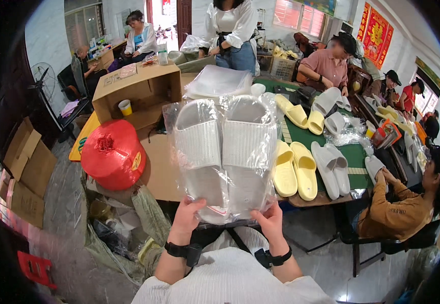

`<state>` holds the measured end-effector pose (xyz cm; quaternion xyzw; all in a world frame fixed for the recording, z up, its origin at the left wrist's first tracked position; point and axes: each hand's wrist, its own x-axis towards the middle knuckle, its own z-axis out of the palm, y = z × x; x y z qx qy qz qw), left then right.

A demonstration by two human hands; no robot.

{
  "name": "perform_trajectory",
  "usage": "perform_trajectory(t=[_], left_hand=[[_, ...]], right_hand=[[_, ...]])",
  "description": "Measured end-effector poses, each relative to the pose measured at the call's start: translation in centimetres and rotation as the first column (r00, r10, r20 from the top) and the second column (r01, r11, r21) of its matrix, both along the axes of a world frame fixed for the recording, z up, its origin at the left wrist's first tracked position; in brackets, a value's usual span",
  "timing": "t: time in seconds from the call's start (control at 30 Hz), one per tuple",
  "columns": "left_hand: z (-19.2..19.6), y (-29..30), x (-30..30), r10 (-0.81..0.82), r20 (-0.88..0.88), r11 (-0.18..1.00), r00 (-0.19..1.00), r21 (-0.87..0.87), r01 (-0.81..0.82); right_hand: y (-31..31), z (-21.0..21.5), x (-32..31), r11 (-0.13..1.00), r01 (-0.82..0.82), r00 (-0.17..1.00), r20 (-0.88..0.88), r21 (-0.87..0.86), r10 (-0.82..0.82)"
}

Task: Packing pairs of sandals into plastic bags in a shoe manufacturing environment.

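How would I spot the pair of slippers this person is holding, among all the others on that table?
Start at the long work table with the open cardboard box and the big red spool of twine. Just in front of it, the left hand and right hand hold up a pair of white ribbed slippers. Unlike the loose yellow slippers and grey slippers beside it, this pair is sealed in a clear plastic bag.

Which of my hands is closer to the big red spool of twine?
Left. Your left hand grips the bagged white slippers just right of the red spool; your right hand holds the bag's far corner.
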<state>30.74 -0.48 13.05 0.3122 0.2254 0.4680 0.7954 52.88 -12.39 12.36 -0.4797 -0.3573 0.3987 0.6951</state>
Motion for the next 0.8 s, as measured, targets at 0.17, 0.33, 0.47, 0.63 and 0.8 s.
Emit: perform_trajectory(t=[0.17, 0.33, 0.47, 0.63, 0.8], left_hand=[[1.8, -0.5, 0.2, 0.105, -0.126, 0.986, 0.986, 0.140, -0.088], [2.0, -1.0, 0.6, 0.122, -0.175, 0.974, 0.977, 0.212, -0.084], [2.9, -1.7, 0.7, 0.138, -0.180, 0.974, 0.974, 0.204, -0.100], [2.9, -2.0, 1.5, -0.049, -0.032, 0.998, 0.998, -0.051, 0.048], [0.6, -3.1, 2.5, -0.158, -0.032, 0.987, 0.987, -0.036, 0.157]], right_hand=[[0.4, 0.6, -1.2, 0.980, 0.179, 0.982, 0.053, 0.084, -0.184], [0.4, 1.6, -1.7, 0.970, 0.235, 0.969, 0.060, 0.056, -0.239], [0.6, 0.6, -1.4, 0.962, 0.254, 0.956, 0.126, 0.104, -0.266], [1.4, -0.2, -2.3, 0.961, 0.250, 0.960, 0.097, 0.116, -0.262], [1.7, -0.4, -3.5, 0.962, 0.263, 0.927, 0.256, 0.080, -0.275]])
